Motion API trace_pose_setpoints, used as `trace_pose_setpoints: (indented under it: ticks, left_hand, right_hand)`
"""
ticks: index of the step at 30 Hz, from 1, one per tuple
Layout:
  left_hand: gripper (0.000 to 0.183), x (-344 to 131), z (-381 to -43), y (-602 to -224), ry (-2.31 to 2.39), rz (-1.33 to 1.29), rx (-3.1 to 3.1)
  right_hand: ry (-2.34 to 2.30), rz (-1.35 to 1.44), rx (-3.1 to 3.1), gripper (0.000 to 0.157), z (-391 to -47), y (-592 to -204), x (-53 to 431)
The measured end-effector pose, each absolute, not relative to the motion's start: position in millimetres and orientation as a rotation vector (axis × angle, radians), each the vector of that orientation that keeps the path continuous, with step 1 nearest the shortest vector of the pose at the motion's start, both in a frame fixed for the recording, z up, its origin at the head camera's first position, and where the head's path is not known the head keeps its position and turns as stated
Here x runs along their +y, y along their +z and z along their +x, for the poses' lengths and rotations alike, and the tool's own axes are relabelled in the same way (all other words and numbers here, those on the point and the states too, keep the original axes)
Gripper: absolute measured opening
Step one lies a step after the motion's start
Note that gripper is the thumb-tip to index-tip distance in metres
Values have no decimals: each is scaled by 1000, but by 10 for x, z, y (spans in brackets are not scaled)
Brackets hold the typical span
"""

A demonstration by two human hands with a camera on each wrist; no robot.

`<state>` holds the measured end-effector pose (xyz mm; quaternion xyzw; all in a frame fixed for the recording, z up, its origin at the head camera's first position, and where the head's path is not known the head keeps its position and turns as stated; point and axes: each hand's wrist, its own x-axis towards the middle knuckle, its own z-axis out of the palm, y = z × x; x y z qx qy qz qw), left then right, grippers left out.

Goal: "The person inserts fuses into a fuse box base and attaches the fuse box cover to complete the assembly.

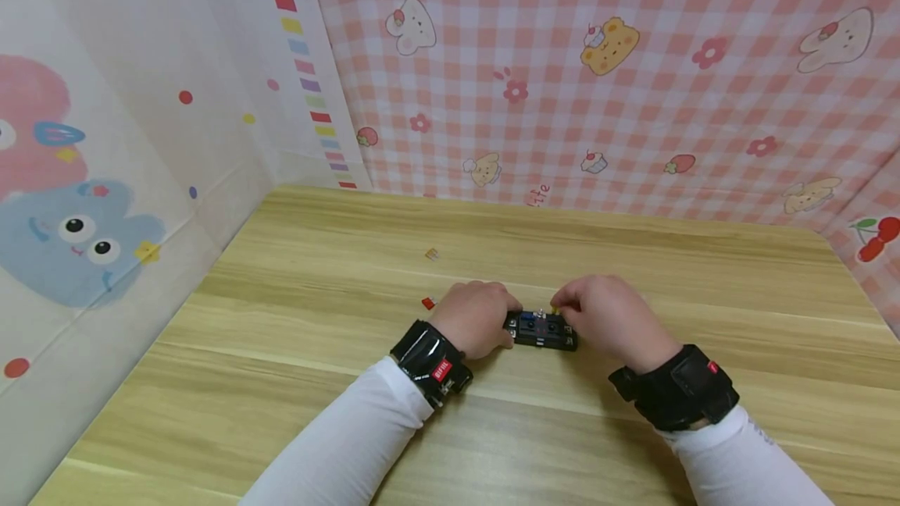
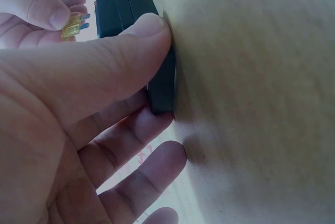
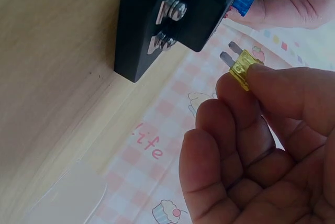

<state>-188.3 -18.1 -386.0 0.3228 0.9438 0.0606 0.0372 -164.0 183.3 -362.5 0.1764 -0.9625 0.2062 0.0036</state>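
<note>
A black fuse block (image 1: 559,342) with metal screw terminals lies on the table between the two hands. My left hand (image 1: 474,320) grips its left end, the thumb (image 2: 149,28) along the near side and fingers at the far side. Between thumb and index finger my right hand (image 1: 608,318) pinches a yellow blade fuse (image 3: 241,70). Its two metal prongs point toward the block, and a gap separates them from it in the right wrist view. A blue blade fuse (image 3: 243,4) sits in the block near the left hand.
A small red fuse (image 1: 428,303) lies on the wooden table (image 1: 316,279) just left of the left hand. Farther back is a small tan, partly clear piece (image 1: 432,254). A pink checked cloth (image 1: 562,115) hangs behind the table's far edge.
</note>
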Motion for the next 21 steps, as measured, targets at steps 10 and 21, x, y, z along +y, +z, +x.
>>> trace_pose_setpoints:
  ticks: [10,21]
  left_hand:
    - [43,-185,-1884,-3871,184,996,2902]
    - [44,-183,-1876,-3859,189,983,2900]
  right_hand:
    - [613,575,-3009,9,-1637,-3658,1815]
    - [608,591,-3019,9,-1619,-3653,1810]
